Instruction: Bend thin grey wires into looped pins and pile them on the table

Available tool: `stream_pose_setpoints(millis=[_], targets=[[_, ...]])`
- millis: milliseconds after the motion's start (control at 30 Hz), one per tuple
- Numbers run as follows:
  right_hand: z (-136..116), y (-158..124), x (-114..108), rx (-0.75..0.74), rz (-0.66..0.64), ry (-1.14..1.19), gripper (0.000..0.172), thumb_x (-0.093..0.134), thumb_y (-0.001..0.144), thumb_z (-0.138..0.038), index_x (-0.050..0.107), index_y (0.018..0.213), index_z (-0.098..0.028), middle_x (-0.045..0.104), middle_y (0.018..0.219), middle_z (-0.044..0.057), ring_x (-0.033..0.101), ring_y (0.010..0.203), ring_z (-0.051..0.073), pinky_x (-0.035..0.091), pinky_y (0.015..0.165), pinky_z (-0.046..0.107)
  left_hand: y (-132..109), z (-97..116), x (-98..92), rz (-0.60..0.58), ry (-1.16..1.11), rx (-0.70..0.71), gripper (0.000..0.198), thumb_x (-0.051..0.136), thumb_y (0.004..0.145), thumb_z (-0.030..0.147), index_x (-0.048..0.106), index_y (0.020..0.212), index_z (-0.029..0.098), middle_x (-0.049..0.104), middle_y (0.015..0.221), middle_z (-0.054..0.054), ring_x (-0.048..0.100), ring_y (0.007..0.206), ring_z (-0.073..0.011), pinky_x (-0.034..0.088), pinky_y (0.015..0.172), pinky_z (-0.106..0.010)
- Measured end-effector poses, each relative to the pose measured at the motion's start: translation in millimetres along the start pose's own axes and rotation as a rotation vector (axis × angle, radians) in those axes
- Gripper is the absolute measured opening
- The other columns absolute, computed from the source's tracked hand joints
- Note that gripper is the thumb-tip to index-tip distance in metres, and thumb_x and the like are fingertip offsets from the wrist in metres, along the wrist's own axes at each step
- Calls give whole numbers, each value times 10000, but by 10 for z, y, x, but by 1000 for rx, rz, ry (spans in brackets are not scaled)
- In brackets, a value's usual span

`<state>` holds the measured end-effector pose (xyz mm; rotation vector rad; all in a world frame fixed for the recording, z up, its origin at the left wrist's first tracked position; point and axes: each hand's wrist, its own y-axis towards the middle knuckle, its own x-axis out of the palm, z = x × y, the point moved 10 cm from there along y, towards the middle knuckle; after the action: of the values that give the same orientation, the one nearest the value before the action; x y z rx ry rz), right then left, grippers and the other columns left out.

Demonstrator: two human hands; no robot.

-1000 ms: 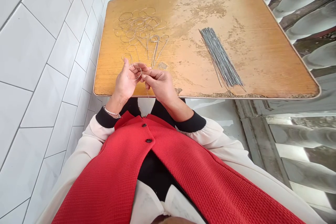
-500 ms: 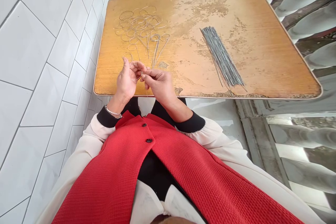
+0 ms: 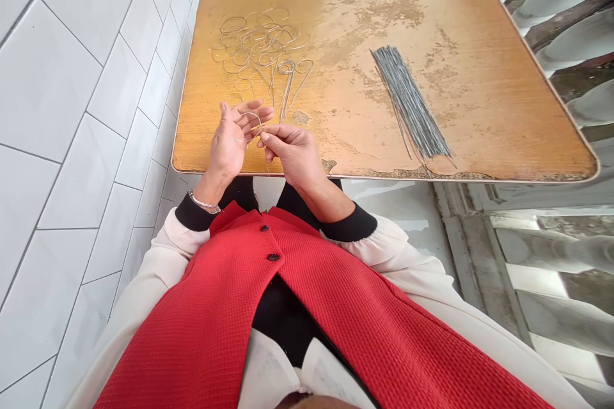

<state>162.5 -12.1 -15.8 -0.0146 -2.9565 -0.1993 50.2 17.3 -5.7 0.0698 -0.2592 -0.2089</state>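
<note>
Between thumb and fingers, my right hand [image 3: 293,148] pinches a thin metal wire [image 3: 259,120] whose upper part is bent into a loop. The loop lies across my left hand [image 3: 233,139], which is palm up with its fingers spread. Both hands are just above the table's near edge, close together. Beyond them lies a loose heap of looped wires [image 3: 261,41], and several with straight tails [image 3: 288,86] point toward my hands. To the right is a bundle of straight grey wires [image 3: 410,102], lying side by side.
The worn wooden table [image 3: 345,77] has peeling patches and a chipped front edge. A white tiled wall [image 3: 62,166] runs close along the left. On the right stands a pale balustrade [image 3: 566,45], with a concrete ledge [image 3: 470,249] below.
My left fingers have opened out from their curl around the wire loop, so more of the loop shows. My right hand keeps its pinch. The view has shifted slightly.
</note>
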Motion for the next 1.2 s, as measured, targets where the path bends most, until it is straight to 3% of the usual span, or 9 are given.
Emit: stream_pose_setpoints(millis=[133, 233, 400, 500, 733, 1000, 1100, 1200], targets=[[15, 25, -56, -20, 28, 36, 229, 796, 802, -399, 749, 864, -183, 629, 666, -29, 472, 495, 52, 433, 487, 202, -138, 5, 1, -5, -110, -62, 516, 450, 979, 667, 667, 1110, 218, 756, 1127, -56, 678, 1230, -226, 533, 992, -338], [54, 41, -80, -14, 34, 70, 271, 822, 784, -403, 742, 943, -199, 648, 701, -27, 506, 521, 60, 451, 488, 201, -205, -73, -54, 6, -79, -91, 371, 629, 933, 550, 672, 1086, 215, 760, 1104, -56, 712, 1137, -196, 536, 953, -307], [99, 41, -114, 12, 51, 91, 273, 839, 771, -395, 715, 916, -200, 651, 716, -27, 513, 519, 55, 459, 488, 196, -238, -114, -147, 64, -3, -89, 158, 700, 908, 340, 693, 967, 194, 754, 900, -11, 697, 795, -83, 525, 734, -204], [90, 42, -94, 26, 35, 127, 249, 839, 756, -356, 720, 898, -191, 651, 702, -29, 501, 502, 46, 450, 479, 190, -243, -119, -155, 89, 23, -97, 54, 686, 900, 230, 692, 887, 178, 734, 800, 12, 647, 691, -53, 498, 644, -173], [133, 74, -50, 74, 21, 145, 177, 813, 759, -284, 708, 848, -171, 659, 682, -30, 516, 488, 41, 458, 470, 181, -188, -124, -177, 134, 134, -82, 135, 648, 899, 103, 667, 776, 155, 703, 707, 34, 590, 578, -26, 474, 550, -144], [151, 89, -35, 89, 31, 122, 118, 787, 772, -214, 686, 742, -159, 663, 653, -22, 513, 455, 37, 446, 446, 176, -145, -73, -171, 119, 359, 18, 183, 666, 893, 112, 636, 720, 163, 647, 640, 60, 553, 536, -18, 458, 518, -130], [151, 94, -64, 71, 54, 81, 124, 788, 774, -245, 697, 779, -161, 657, 659, -26, 509, 457, 38, 456, 453, 184, -142, -43, -196, 154, 445, 66, 205, 662, 899, 123, 610, 706, 168, 600, 600, 75, 526, 504, -14, 456, 510, -129], [181, 102, -90, 64, 65, 46, 192, 803, 769, -308, 709, 861, -168, 656, 666, -28, 508, 464, 46, 471, 468, 197, -135, -104, -230, 186, 404, 2, 193, 655, 900, 118, 604, 721, 167, 591, 607, 71, 533, 514, -19, 462, 500, -128]])
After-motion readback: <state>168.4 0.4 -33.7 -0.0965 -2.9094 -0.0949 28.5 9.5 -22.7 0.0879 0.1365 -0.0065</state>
